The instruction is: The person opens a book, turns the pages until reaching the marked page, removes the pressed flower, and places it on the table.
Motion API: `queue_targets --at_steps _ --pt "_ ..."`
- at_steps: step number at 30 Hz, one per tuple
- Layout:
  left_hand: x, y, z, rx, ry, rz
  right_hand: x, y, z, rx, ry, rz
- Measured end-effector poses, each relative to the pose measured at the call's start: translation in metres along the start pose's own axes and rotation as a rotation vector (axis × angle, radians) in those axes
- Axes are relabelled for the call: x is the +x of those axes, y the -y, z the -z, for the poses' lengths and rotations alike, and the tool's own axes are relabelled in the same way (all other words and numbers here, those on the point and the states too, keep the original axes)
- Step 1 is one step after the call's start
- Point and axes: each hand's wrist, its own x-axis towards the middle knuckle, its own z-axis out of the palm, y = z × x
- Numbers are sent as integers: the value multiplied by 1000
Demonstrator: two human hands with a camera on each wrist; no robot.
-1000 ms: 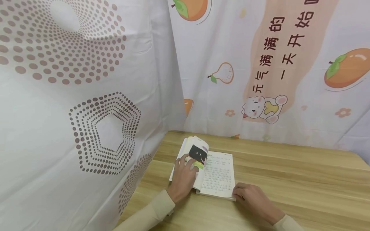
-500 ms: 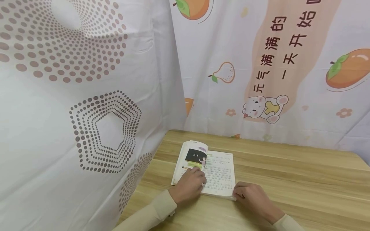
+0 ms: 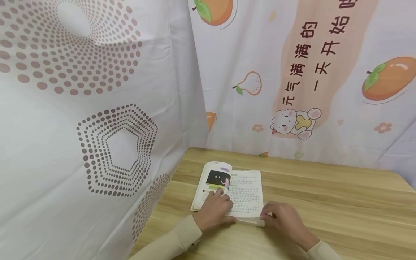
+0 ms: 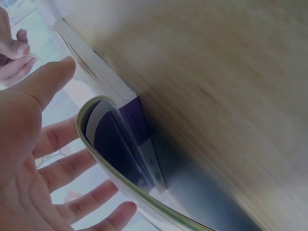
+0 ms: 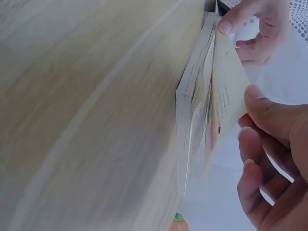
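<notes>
An open book (image 3: 245, 196) lies on the table, a printed page on its right and a picture of a blackboard on the curved left page (image 3: 218, 178). My left hand (image 3: 214, 209) rests across the book near the spine, its thumb stretched along the lower edge. In the left wrist view its fingers are spread against the curving left pages. My right hand (image 3: 284, 220) is at the book's lower right corner. Thumb and forefinger pinch the corner of a page (image 5: 228, 86), which is lifted off the stack in the right wrist view.
The wooden table (image 3: 325, 191) extends right of the book. Behind it hangs a white curtain (image 3: 240, 119) with fruit prints and writing. A dotted white curtain (image 3: 182, 108) borders the left side.
My left hand has moved from the left page rightward and down to the spine. The left pages lie flatter. My right hand stays at the corner and has lifted a page there.
</notes>
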Motion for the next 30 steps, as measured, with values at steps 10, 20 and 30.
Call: queue_targets --at_steps 10,20,30 --pt "0 -3 -4 -23 -56 32 0 -2 -5 6 -150 31" --pt "2 0 -6 109 -147 116 -6 -3 -6 -48 29 -40" --pt "-1 4 0 -18 -382 274 -9 -2 -10 -118 162 -57"
